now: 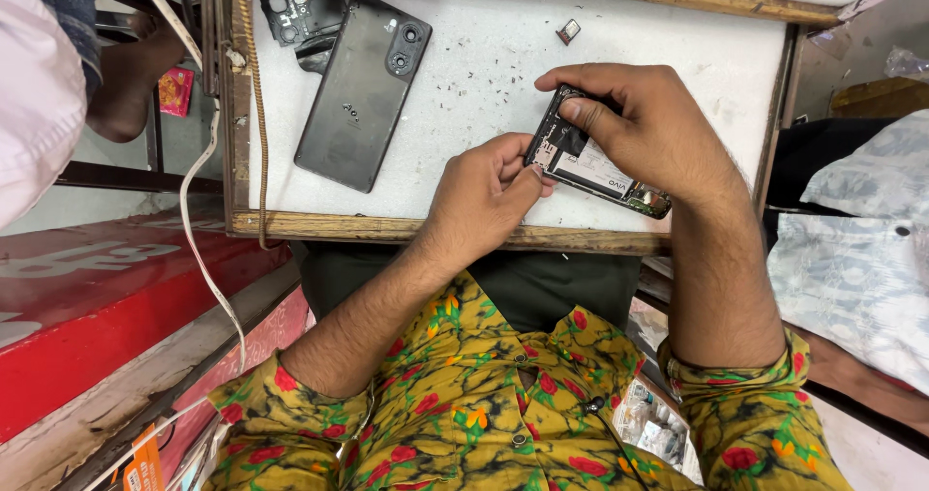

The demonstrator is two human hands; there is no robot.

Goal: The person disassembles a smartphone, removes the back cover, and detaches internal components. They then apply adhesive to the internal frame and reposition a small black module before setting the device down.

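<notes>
Here, we read everything from the opened phone.
Opened phone (592, 167): we see it with its back off, lying slanted on the white table (484, 94), near the wooden front edge.
Right hand (644, 128): we find it curled over the phone's upper end, thumb pressing the frame, fingers closed on it.
Left hand (484, 196): we see its fingertips pinched together against the phone's near corner; whether they hold a tool we cannot tell.
Back cover (363, 89): dark grey, well left of the phone.
Camera frame (302, 12): black, beyond the cover.
Small tray (568, 31): above the phone.
Screws (464, 89): tiny, scattered between cover and phone.
In the way: the right hand hides the phone's top.
</notes>
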